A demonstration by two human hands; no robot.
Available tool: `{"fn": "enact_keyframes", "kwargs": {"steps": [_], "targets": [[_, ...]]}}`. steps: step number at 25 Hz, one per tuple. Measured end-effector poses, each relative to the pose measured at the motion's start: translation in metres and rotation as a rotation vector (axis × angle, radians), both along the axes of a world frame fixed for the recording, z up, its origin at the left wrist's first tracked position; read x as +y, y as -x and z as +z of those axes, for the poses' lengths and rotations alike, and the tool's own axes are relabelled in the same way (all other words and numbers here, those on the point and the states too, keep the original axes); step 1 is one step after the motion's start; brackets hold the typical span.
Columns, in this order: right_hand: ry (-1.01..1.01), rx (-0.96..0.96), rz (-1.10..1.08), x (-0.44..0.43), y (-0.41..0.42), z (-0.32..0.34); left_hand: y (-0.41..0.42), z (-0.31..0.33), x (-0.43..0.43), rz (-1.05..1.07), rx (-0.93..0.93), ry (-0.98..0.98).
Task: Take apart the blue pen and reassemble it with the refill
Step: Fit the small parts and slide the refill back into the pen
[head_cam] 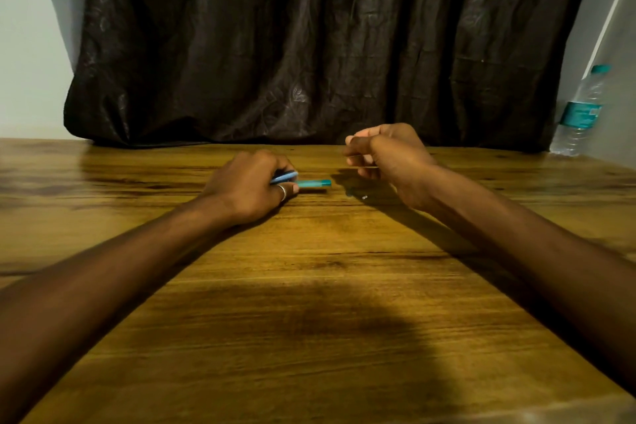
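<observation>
- While the left hand is rested knuckles-up on the wooden surface, the blue pen is held low. Its teal end lies on the wood and points toward the right hand. That end is probably presented this way so that it can be reached and pulled or twisted.
- Left fingers are curled round the pen's near end. A paler blue part is seen slanting up out of the grip (whether it is joined to the teal length or loose cannot be told).
- A ring is worn on one left finger.
- The right hand is raised just beyond the pen's free end and apart from it. Its fingers are curled inward, with the thumb near the forefinger. Whether anything thin is pinched there cannot be told, as blur hides it.
- A small pale piece is noted on the surface in the shadow under the right hand, near the pen's end but not touching it. It is judged to be a removed pen component, parked close by for reassembly (identity not confirmed).
- Stage is judged as disassembly under way. No refill has been identified with certainty.
- Background: a dark curtain and a water bottle at the far right, well apart from the work.
</observation>
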State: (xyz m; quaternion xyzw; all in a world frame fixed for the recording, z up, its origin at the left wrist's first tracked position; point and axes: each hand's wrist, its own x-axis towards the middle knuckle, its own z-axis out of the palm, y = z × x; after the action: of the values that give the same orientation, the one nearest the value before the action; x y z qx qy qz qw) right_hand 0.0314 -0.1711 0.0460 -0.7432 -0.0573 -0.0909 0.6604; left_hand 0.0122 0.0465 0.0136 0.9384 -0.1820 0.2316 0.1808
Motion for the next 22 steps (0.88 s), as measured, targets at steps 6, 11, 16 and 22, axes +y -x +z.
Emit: {"fn": "enact_keyframes", "kwargs": {"steps": [6,11,16,22], "targets": [[0.107,-0.025,-0.026,-0.006,-0.004,-0.001,-0.005,-0.001,0.002,0.051,0.124,0.005],[0.237,-0.066,-0.013,-0.009,-0.009,-0.004,-0.004,0.001,0.003,0.029,0.156,0.043],[0.811,-0.177,0.027,-0.029,-0.013,0.003,0.0,0.004,0.001,0.074,0.05,0.017],[1.096,0.007,0.223,-0.039,-0.013,0.012,0.003,0.005,-0.002,0.062,-0.012,0.02]]}}
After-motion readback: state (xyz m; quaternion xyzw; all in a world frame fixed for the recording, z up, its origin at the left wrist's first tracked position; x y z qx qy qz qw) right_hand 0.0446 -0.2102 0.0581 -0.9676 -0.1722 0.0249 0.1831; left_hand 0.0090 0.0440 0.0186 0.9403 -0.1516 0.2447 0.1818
